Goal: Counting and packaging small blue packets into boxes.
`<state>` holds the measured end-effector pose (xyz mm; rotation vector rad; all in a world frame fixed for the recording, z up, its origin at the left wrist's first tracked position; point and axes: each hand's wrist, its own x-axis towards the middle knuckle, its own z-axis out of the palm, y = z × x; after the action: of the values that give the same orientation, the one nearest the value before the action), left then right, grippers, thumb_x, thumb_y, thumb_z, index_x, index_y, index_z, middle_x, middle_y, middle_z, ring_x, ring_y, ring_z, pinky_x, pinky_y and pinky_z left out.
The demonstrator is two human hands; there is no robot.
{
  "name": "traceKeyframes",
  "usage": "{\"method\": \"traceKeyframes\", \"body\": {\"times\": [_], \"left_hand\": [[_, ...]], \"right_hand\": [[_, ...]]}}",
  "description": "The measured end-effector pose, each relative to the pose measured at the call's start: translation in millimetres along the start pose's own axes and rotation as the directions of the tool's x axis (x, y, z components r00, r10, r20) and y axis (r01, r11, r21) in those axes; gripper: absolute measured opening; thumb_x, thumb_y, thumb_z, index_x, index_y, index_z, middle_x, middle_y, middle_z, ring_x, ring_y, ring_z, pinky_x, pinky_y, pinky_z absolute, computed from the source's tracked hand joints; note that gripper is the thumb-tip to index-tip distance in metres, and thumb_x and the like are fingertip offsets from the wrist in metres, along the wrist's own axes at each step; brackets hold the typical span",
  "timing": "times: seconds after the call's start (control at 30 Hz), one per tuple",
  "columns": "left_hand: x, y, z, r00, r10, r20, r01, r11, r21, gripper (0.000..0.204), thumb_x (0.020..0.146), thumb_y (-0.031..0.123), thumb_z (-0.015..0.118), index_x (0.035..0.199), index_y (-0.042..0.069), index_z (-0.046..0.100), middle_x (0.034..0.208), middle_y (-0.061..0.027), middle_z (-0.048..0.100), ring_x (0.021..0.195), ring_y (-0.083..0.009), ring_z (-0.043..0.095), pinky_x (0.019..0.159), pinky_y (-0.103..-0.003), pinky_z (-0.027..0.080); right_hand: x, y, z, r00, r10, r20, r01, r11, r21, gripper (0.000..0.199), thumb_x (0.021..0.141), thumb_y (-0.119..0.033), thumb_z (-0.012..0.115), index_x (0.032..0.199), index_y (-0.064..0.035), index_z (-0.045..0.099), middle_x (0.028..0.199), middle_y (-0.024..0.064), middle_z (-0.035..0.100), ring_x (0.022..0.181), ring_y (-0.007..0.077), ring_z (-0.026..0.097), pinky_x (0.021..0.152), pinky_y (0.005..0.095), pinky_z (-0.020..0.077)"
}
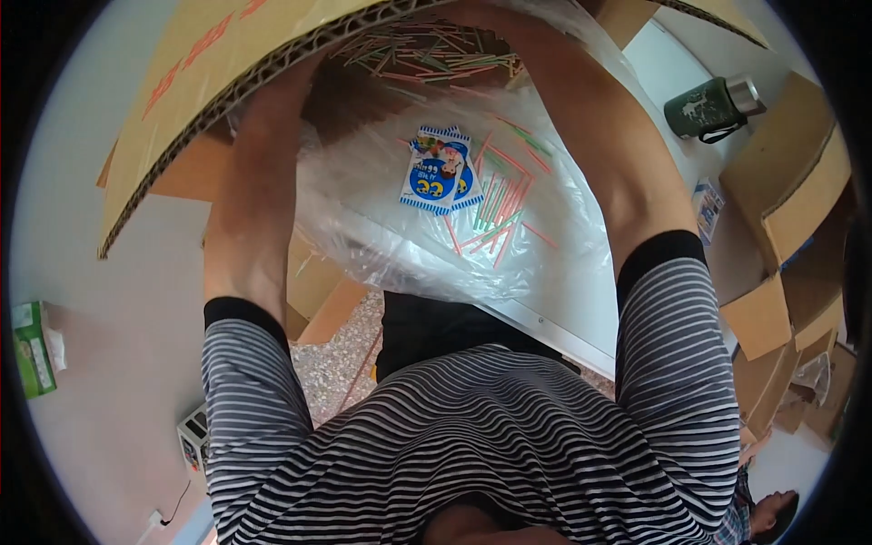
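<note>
**Both Arms Inside the Carton**

Fingers: hidden on both hands; whether they are spread or closed cannot be told. The left forearm (259, 182) and right forearm (590, 136) reach into a cardboard carton (182, 100) lined with a clear plastic bag (381, 254). Thin coloured sticks (504, 200) and two blue printed packets (440, 173) lie in the bag. A green flask (713, 107) lies on the table (654, 68), well apart.

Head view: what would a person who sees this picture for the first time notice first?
First, the big cardboard box tipped at the top, with both forearms reaching up into it; the hands themselves are hidden. Below it a clear plastic bag spreads over the white table, holding thin coloured sticks and small blue packets. At the upper right a dark green flask lies on the table.
</note>
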<state>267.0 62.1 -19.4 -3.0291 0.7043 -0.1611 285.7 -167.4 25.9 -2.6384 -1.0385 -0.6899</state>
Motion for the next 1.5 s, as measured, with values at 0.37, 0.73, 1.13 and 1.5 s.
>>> {"method": "traceKeyframes", "body": {"times": [0.37, 0.73, 1.13, 1.5], "left_hand": [[-22, -4, -16, 0.999, -0.038, -0.023, 0.039, 0.998, 0.049, 0.037, 0.094, 0.038, 0.06, 0.11, 0.007, 0.07, 0.115, -0.0209, 0.067, 0.1, -0.0383, 0.066, 0.084, -0.044, 0.054], [-34, -6, -39, 0.992, -0.038, -0.123, 0.049, 0.995, 0.087, 0.038, 0.095, 0.039, 0.06, 0.112, 0.007, 0.069, 0.117, -0.0197, 0.067, 0.102, -0.037, 0.065, 0.085, -0.043, 0.054], [-55, -40, -42, 0.965, -0.064, -0.254, 0.086, 0.993, 0.079, 0.039, 0.095, 0.039, 0.06, 0.115, 0.007, 0.067, 0.119, -0.0184, 0.066, 0.104, -0.0355, 0.065, 0.087, -0.042, 0.054], [-71, -40, -29, 0.926, -0.102, -0.364, 0.12, 0.992, 0.029, 0.04, 0.095, 0.04, 0.06, 0.118, 0.007, 0.066, 0.121, -0.0171, 0.066, 0.106, -0.0342, 0.064, 0.088, -0.041, 0.053]], "right_hand": [[7, -6, 27, 0.998, 0.037, 0.056, -0.045, 0.988, 0.149, 0.043, 0.099, -0.035, 0.056, 0.132, -0.0082, 0.062, 0.132, 0.0198, 0.062, 0.121, 0.0336, 0.058, 0.104, 0.0414, 0.0437], [12, -8, 19, 0.994, 0.062, 0.092, -0.08, 0.973, 0.217, 0.043, 0.099, -0.035, 0.055, 0.133, -0.0084, 0.061, 0.133, 0.0192, 0.062, 0.122, 0.0334, 0.057, 0.105, 0.0414, 0.0433], [39, -27, 26, 0.985, 0.052, 0.166, -0.094, 0.961, 0.258, 0.043, 0.1, -0.036, 0.054, 0.133, -0.0086, 0.061, 0.134, 0.0186, 0.062, 0.122, 0.0332, 0.057, 0.105, 0.0414, 0.043], [32, -31, 23, 0.961, 0.041, 0.272, -0.119, 0.954, 0.276, 0.044, 0.1, -0.036, 0.054, 0.134, -0.0087, 0.061, 0.135, 0.018, 0.061, 0.122, 0.033, 0.056, 0.106, 0.0415, 0.0427]]}}
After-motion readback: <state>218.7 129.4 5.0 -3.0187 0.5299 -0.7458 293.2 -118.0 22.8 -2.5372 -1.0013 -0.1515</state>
